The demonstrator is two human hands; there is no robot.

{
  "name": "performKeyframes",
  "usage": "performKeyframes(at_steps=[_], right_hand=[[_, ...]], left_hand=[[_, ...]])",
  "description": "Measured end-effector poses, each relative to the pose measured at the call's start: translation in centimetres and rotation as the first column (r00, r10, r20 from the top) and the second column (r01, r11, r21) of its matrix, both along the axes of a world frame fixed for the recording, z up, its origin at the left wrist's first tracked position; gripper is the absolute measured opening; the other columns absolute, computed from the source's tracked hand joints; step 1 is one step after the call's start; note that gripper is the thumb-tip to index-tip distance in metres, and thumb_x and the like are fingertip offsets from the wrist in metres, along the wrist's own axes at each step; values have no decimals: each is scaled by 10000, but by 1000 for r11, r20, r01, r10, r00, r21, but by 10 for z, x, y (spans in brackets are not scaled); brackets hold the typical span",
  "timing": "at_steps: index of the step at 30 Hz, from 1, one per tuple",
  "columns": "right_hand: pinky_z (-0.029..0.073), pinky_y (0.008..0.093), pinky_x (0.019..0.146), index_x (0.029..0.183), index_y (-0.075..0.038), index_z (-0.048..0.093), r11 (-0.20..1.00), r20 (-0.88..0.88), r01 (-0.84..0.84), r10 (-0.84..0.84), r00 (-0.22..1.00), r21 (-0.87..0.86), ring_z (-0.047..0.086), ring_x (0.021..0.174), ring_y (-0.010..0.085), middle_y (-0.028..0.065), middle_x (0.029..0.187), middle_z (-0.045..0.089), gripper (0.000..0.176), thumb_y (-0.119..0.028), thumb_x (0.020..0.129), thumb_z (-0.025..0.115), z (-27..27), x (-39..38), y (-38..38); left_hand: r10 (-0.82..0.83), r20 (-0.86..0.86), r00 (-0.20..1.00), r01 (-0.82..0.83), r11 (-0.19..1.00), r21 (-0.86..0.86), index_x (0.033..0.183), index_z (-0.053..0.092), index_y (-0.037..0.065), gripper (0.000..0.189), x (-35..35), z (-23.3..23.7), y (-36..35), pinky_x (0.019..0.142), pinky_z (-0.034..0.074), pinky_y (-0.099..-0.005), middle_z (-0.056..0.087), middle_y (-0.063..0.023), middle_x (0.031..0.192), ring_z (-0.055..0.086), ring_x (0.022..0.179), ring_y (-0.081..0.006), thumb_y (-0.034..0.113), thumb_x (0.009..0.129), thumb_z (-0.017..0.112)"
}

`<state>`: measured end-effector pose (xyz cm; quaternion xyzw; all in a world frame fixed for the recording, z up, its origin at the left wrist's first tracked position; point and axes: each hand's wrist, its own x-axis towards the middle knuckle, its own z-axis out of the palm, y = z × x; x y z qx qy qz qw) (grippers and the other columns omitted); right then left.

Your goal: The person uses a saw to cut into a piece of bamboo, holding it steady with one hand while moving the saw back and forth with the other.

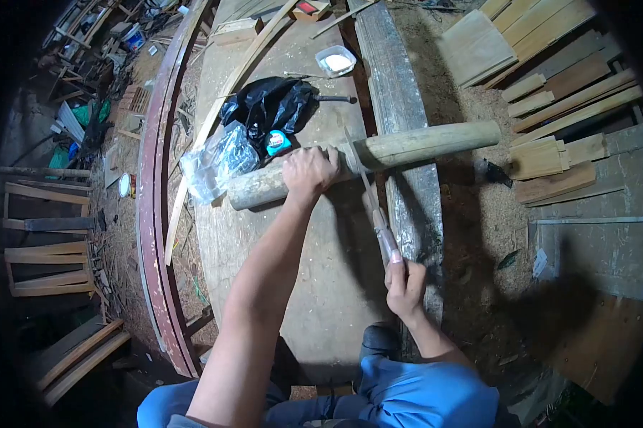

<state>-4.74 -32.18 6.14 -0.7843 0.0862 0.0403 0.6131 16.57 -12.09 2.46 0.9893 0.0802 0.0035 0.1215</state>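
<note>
Log (421, 143) and saw (373, 203) on the table (314, 285)
Left hand (308, 171) grips the log, lying left-right; right hand (405, 285) clutches the saw, blade crossing the log's middle.

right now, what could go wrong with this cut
The left hand grips the pole close beside the saw held by the right hand; a jumping blade might nick that hand. The pole is round, with no clamp visible on the bench, so it may roll. Its right end overhangs and could drop once cut.

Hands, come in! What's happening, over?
Left hand grips pole on bench. Right hand holds blade across pole. Plastic bags beside left hand, apart from blade.
</note>
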Motion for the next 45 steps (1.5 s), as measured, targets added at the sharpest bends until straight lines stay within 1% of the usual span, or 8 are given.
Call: performKeyframes(at_steps=[10,12,17,18,26,32,39,45], right_hand=[[303,315,459,589,-58,477,997,108,-6,15,994,-82,434,456,95,-17,513,461,549,-269,1094,527,-28,1,0],[308,321,464,590,-49,497,991,103,118,-125,987,69,444,457,101,-7,512,474,562,-306,1087,545,-28,27,6],[300,381,483,618,-25,513,974,172,36,3,985,-226,406,485,129,19,516,456,570,-347,1087,533,-17,102,38],[318,419,493,659,15,519,988,147,34,-11,989,-153,394,483,206,152,527,427,571,-372,1077,543,-29,98,38],[261,274,446,608,-71,418,995,89,17,-25,996,96,379,473,56,-17,554,426,547,-287,1102,509,-19,-5,-5],[294,306,460,609,-59,498,985,217,58,-22,976,-160,424,460,85,-47,518,449,600,-411,1095,516,-32,91,25],[321,340,470,589,-29,513,997,0,20,-20,1000,79,481,467,110,13,502,478,555,-294,1076,535,-31,-8,-9],[274,290,458,582,-93,469,995,201,43,-23,979,-94,388,467,63,-54,520,435,601,-389,1103,515,-32,79,28]], left_hand=[[-35,-47,998,34,999,-10,874,795,0,603,1,-4,4,837,587,-509,736,-291,887,737,850,-458,496,983,470],[-93,99,991,97,995,-38,877,788,4,587,-10,-13,4,826,586,-514,737,-283,880,735,839,-455,486,989,471],[-15,47,999,18,998,-57,855,779,27,499,-13,-10,0,808,587,-513,734,-274,848,736,810,-437,434,974,518],[-16,45,999,19,998,-61,855,779,27,499,-14,-12,0,808,587,-513,734,-274,848,736,810,-437,434,974,518],[-17,101,995,23,998,-60,757,769,18,503,-14,-5,-2,764,597,-506,723,-276,790,730,753,-448,415,963,541],[-24,201,979,38,997,-67,737,776,21,491,-20,-11,-4,895,558,-477,737,-250,792,735,724,-404,381,961,529],[-71,315,947,83,996,-25,753,774,29,470,-20,-28,-1,916,553,-472,751,-222,822,742,772,-399,370,963,529],[-9,124,992,20,996,-88,771,777,29,451,-18,-7,-3,916,550,-453,754,-216,846,744,805,-377,348,965,525]])
